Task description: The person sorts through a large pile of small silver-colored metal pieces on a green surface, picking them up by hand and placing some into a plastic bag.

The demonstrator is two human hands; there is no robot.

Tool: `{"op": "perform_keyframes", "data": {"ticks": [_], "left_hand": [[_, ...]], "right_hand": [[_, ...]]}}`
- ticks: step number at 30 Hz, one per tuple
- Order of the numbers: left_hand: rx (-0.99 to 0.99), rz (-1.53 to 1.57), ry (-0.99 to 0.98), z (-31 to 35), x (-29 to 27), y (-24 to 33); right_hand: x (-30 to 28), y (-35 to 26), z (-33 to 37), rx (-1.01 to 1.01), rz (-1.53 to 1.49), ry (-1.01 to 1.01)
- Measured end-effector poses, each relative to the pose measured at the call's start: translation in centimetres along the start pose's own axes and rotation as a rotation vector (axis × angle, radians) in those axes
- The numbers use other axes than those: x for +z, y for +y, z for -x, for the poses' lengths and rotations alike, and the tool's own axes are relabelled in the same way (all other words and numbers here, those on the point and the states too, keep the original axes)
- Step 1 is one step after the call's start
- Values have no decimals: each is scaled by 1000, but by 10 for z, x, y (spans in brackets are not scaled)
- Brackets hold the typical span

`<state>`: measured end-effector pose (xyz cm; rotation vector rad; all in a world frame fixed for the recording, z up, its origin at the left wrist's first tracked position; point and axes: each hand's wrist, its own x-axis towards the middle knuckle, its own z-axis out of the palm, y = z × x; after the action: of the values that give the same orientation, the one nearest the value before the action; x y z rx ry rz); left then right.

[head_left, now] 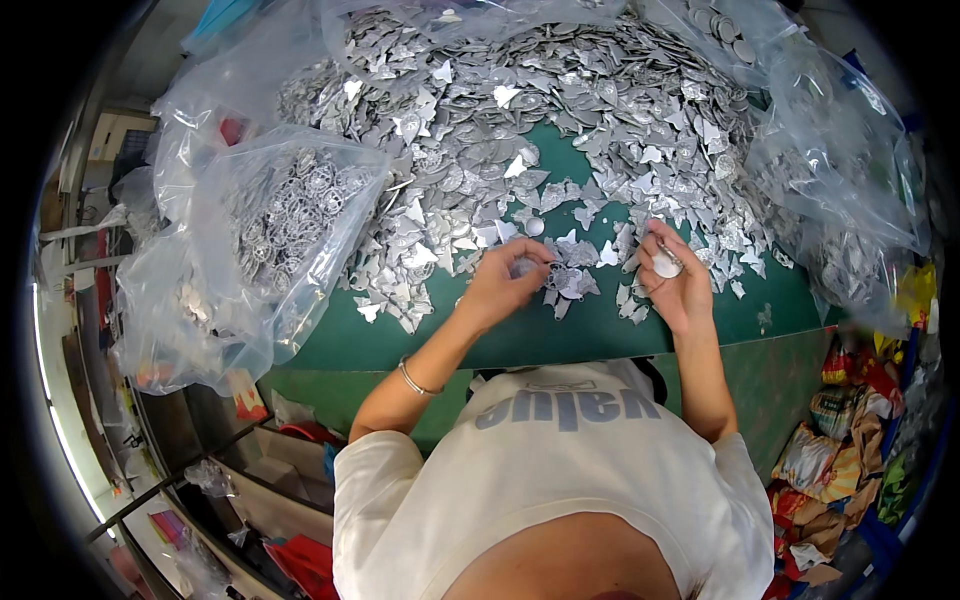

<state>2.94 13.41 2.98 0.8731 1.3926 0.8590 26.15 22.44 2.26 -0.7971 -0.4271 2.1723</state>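
Note:
My left hand is closed in a pinch at the near edge of the metal pile. A small silver metal piece shows between its thumb and fingers, partly hidden. Beside those fingertips lies a small cluster of flat silver castings on the green tabletop. My right hand is raised a little to the right, palm turned up, its fingers curled round a round silver disc. Several loose butterfly-like metal pieces lie just left of that hand. Another round disc rests beyond my left hand.
A broad heap of silver metal pieces covers the far part of the green table. An open clear plastic bag of ring-like parts stands left. More clear plastic lies right. Drawers are at lower left, colourful packages at lower right.

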Motion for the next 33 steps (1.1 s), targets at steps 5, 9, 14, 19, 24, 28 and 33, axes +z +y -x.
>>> {"op": "perform_keyframes", "data": {"ticks": [5, 9, 14, 19, 24, 28, 33], "left_hand": [[-274, 790, -181, 27, 32, -13], [-289, 1287, -340, 30, 46, -27], [-530, 1328, -159, 29, 48, -31], [-391, 1302, -150, 42, 43, -24], [-203, 1194, -276, 55, 32, -47], [-141, 929, -2, 75, 21, -37], [-41, 833, 128, 87, 0, -42]], "right_hand": [[18, 22, 7, 143, 117, -113], [49, 36, 22, 98, 815, -352], [71, 48, 34, -214, 1654, -636], [76, 40, 22, -426, 1471, -717], [75, 50, -2, -496, 1395, -411], [82, 70, -15, -756, 1825, -472], [66, 71, -19, -685, 1966, -511]]}}
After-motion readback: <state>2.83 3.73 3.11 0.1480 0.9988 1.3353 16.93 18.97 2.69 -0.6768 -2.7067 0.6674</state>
